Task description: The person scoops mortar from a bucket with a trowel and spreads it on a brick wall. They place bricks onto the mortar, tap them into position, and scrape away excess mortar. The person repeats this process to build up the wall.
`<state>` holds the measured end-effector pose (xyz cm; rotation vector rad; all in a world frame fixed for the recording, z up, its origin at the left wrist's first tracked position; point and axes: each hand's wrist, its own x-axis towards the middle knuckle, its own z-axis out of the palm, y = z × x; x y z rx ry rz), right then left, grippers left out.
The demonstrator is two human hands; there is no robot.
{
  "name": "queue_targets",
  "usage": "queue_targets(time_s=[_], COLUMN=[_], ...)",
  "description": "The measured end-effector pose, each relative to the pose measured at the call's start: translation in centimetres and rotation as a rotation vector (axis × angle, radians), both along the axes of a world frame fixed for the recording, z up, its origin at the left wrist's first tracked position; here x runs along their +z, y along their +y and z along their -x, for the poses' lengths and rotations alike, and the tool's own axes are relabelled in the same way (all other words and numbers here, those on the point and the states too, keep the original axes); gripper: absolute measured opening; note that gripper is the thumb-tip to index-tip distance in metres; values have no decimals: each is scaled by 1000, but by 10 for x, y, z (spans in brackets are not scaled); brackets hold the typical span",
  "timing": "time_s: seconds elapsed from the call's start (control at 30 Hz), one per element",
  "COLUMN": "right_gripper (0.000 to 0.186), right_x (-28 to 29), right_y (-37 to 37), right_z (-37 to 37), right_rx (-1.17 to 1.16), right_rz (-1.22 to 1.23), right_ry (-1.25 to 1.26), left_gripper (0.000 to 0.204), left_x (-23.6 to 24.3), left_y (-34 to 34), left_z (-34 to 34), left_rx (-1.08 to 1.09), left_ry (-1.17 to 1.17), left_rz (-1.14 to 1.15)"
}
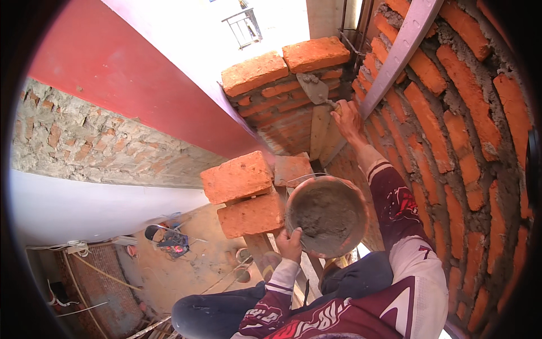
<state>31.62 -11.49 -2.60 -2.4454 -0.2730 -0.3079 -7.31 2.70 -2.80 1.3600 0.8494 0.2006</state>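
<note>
Grips a trowel (314, 89) in the curled right hand (348, 120), near two upper bricks (315, 55); pinches a bucket (363, 201) of mortar (323, 220) at its rim with the left hand (289, 246), beside stacked bricks (237, 178). Wears a maroon-and-white jersey (361, 308) printed with stylised lettering (326, 319) and a sleeve numeral (424, 251).

A wooden plank (259, 247) carries loose orange bricks (240, 183), stacked unevenly.

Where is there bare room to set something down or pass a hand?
The brick stack looks bare on top; so does the far left brick. A hand might pass between the bucket and the right hand. It is crowded between stack and bucket, where the left hand grips, and by the far right brick, near the trowel.
</note>
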Motion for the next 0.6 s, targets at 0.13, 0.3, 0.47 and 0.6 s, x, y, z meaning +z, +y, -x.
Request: queue_targets(time_s=[0.13,0.3,0.47,0.6], right_gripper=[35,34,33,29], right_x=[45,97,133,133], right_y=[-5,4,21,23], right_z=[20,24,-18,-34], right_rx=[4,67,72,-66], right_rz=[105,-97,-548,-784], right_ry=[13,-65,140,333], left_gripper=[15,15,19,14], left_x=[1,3,6,8], left_y=[-2,-1,-1,-3], left_z=[-1,-2,-4,-5], left_rx=[21,10,12,32], left_ry=[19,37,46,-5], left_rz=[7,-25,-59,29])
